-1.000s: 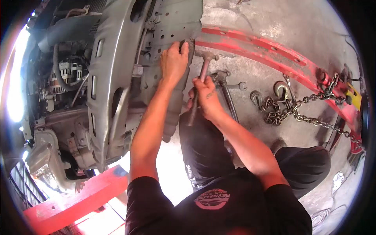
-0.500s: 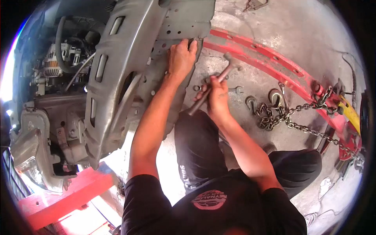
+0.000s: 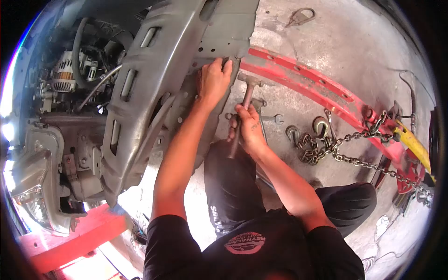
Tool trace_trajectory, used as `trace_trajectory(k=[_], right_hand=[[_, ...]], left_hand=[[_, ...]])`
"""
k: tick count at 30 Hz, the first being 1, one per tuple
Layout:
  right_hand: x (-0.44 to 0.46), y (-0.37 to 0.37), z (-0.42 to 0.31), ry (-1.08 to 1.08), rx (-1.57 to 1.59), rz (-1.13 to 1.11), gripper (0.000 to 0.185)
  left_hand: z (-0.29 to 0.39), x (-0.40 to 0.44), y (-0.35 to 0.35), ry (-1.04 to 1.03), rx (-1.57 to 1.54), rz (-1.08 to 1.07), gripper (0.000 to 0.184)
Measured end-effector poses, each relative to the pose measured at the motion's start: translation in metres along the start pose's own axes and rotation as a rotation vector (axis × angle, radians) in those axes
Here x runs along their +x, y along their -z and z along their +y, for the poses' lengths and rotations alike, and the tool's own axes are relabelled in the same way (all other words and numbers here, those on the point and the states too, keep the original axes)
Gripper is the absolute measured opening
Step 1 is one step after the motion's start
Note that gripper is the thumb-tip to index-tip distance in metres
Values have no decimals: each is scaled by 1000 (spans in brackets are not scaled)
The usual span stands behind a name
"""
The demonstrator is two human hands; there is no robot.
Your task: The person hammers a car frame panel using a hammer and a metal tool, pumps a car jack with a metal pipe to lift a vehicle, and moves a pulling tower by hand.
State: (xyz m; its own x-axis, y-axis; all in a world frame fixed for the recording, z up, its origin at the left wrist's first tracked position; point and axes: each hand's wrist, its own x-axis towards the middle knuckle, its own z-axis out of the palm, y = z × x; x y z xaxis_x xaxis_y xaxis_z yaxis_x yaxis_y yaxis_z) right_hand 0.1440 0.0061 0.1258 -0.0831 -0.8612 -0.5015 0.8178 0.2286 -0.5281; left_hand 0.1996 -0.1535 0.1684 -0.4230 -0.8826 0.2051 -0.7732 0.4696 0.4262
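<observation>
My left hand [image 3: 214, 83] is closed against the grey metal panel [image 3: 218, 32] at the front of a vehicle, close to the panel's right edge. Its fingers are curled; whatever they hold, if anything, is hidden. My right hand [image 3: 248, 125] grips a hammer [image 3: 248, 95] by the handle. The hammer's head is at the top, beside the panel edge and just right of my left hand; whether it touches the metal I cannot tell. Left of the panel runs a grey slotted bumper beam [image 3: 135, 91].
A red steel beam [image 3: 308, 77] curves across the concrete floor on the right. A chain [image 3: 347, 161] with hooks [image 3: 321, 125] lies by it. A wrench [image 3: 275, 119] is on the floor behind the hammer. At left are an alternator [image 3: 65, 72] and a lamp [image 3: 35, 203].
My right hand has moved slightly left and down, and the hammer has turned more upright, its head now nearer the panel edge. My left hand sits slightly lower in view; the camera has shifted a little.
</observation>
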Motion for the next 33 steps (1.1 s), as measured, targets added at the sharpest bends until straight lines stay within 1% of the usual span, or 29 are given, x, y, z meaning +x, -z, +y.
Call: trace_trajectory(k=[1,2,5,6,9,10,12,13,14,15,17,18,21,24,27,30,31,33], right_hand=[[0,5,-2,13,-29,-6,22],[-3,3,-7,36,-49,72,22],[-7,0,-18,7,-66,-15,24],[-4,4,-23,-41,-115,30,26],[2,31,-40,-16,-130,88,21],[2,35,-40,37,-92,163,18],[4,51,-33,99,26,168,17],[5,59,-30,127,80,164,16],[5,66,-30,92,114,132,15],[2,67,-32,70,61,107,14],[-5,67,-41,31,-47,61,13],[-7,63,-45,33,-70,53,16],[-3,53,-46,194,16,51,27],[15,51,-25,66,127,139,33],[20,55,-19,-22,115,97,32],[23,37,-27,50,145,102,29],[25,32,-28,75,170,115,28],[35,35,-27,55,129,99,27]], left_hand=[[-4,-1,-4,-3,27,18,35],[-2,4,-6,-13,52,37,35],[-1,2,-11,21,64,51,36],[-6,4,-14,4,81,70,38],[-17,19,-11,-40,62,66,40],[-20,27,-12,-36,42,65,40],[-14,47,-11,-21,-1,64,39],[-10,59,-11,-7,-15,13,38],[-7,72,-10,9,-27,-39,38],[-7,81,-12,24,-38,-93,38],[-6,84,-21,-112,-7,-161,44],[-5,85,-24,-182,10,-196,48],[10,72,-15,-59,-177,-261,55],[6,79,-23,-100,-34,-167,50],[1,78,-34,-221,16,-75,48],[0,77,-38,-308,74,-51,46],[0,78,-36,-293,34,-86,45],[4,83,-30,-267,-46,-148,43]])
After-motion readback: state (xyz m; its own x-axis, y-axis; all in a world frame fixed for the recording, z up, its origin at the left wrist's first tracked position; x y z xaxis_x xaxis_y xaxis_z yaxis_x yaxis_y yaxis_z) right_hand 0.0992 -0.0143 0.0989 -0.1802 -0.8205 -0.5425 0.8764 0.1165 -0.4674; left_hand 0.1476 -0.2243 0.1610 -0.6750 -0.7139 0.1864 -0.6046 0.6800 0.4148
